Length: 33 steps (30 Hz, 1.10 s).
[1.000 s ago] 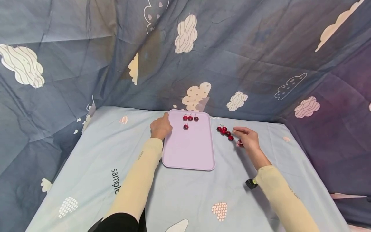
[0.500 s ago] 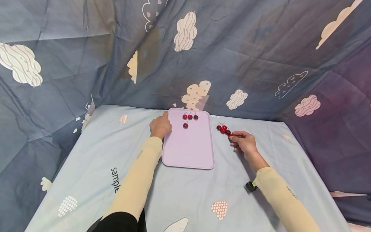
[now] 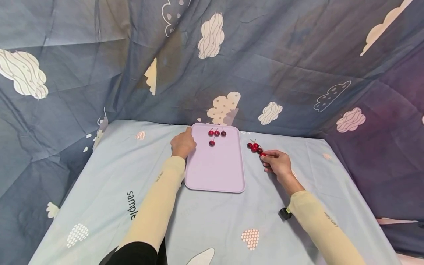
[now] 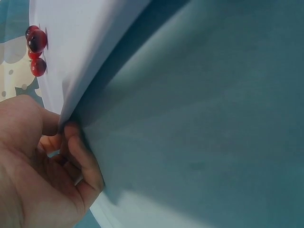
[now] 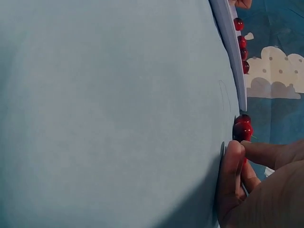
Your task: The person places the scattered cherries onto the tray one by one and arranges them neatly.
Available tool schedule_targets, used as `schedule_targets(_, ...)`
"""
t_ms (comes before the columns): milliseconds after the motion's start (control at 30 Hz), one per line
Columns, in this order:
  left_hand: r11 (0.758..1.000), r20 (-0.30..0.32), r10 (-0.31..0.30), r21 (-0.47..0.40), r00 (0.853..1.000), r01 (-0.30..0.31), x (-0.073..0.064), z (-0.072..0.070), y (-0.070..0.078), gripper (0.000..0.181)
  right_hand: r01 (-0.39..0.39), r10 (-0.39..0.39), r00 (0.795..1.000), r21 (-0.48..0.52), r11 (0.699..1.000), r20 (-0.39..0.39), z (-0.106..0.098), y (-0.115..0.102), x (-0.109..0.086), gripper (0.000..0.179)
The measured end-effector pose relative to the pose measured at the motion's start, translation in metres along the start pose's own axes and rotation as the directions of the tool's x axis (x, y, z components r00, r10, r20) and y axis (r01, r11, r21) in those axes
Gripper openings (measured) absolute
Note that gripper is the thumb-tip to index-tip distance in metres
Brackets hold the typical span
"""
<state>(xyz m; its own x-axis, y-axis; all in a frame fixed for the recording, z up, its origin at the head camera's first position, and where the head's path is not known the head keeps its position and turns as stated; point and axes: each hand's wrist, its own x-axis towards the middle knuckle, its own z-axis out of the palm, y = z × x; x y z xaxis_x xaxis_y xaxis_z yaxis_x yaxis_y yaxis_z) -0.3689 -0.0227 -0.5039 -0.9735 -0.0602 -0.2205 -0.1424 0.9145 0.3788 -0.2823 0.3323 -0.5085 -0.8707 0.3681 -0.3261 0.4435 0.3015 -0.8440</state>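
Note:
A lilac tray (image 3: 215, 171) lies on the light-blue cloth in the head view. My left hand (image 3: 183, 145) grips its left rim; the left wrist view has thumb and fingers pinching the edge (image 4: 71, 102). On the tray, a row of three dark red cherries (image 3: 216, 133) runs along the far end, with a single cherry (image 3: 211, 143) below the leftmost. Right of the tray, several stemmed cherries (image 3: 254, 147) lie clustered. My right hand (image 3: 279, 163) pinches the nearest cherry (image 3: 262, 155) of that group between thumb and forefinger; the fingers partly cover it.
Dark-blue cloth (image 3: 185, 73) with cloud prints rises behind the table and on both sides. A small black object (image 3: 285, 213) hangs beneath my right sleeve cuff. The light-blue cloth (image 3: 212, 221) spreads between me and the tray.
My right hand has moved left to the cherry group, and its fingers have come together on the nearest cherry. My left hand stays at the tray's rim; the cherries on the tray keep their places.

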Motion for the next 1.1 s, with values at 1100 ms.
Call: schedule_targets(1100, 1.0, 0.023, 0.001, -0.005, 1.0, -0.001, 0.0, -0.003, -0.001, 0.059, 0.326, -0.345, 0.918, 0.123, 0.937, 0.194, 0.075, -0.06, -0.004, 0.031)
